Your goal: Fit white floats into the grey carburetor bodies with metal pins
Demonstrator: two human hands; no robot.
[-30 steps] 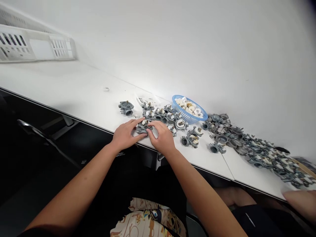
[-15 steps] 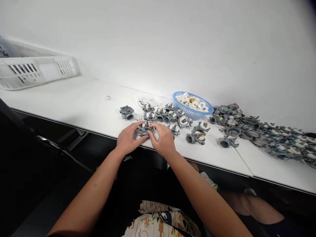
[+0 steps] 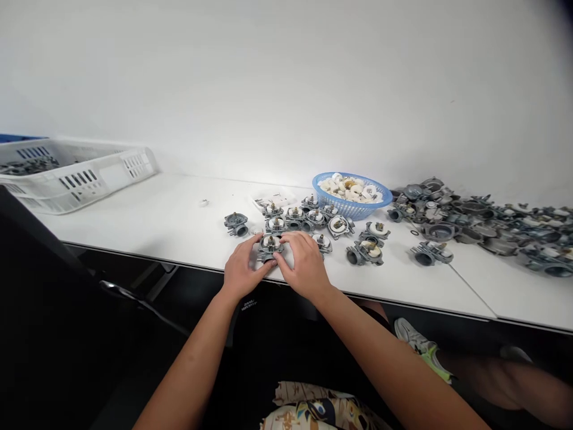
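Close to the table's front edge, a grey metal carburetor body (image 3: 270, 246) with a white float on top sits between my hands. My left hand (image 3: 244, 267) grips its left side, thumb at the front and fingers behind. From the right, my right hand (image 3: 304, 263) holds the same body with thumb and fingers curled round it. Just behind stand several more carburetor bodies (image 3: 294, 216) with white floats. One carburetor body (image 3: 236, 223) without a visible white float stands apart to the left. A shallow white tray (image 3: 286, 196) of small parts lies behind the group.
A blue basket (image 3: 353, 209) full of white floats stands at the back. To the right spreads a large pile of carburetor parts (image 3: 470, 224). A white crate (image 3: 102, 185) occupies the far left. Another person's leg and shoe (image 3: 416, 337) show below the table at right.
The view has shifted, so the table's contents appear lower and more of the white crate shows. Both hands stay on the carburetor body, with little visible change in grip.
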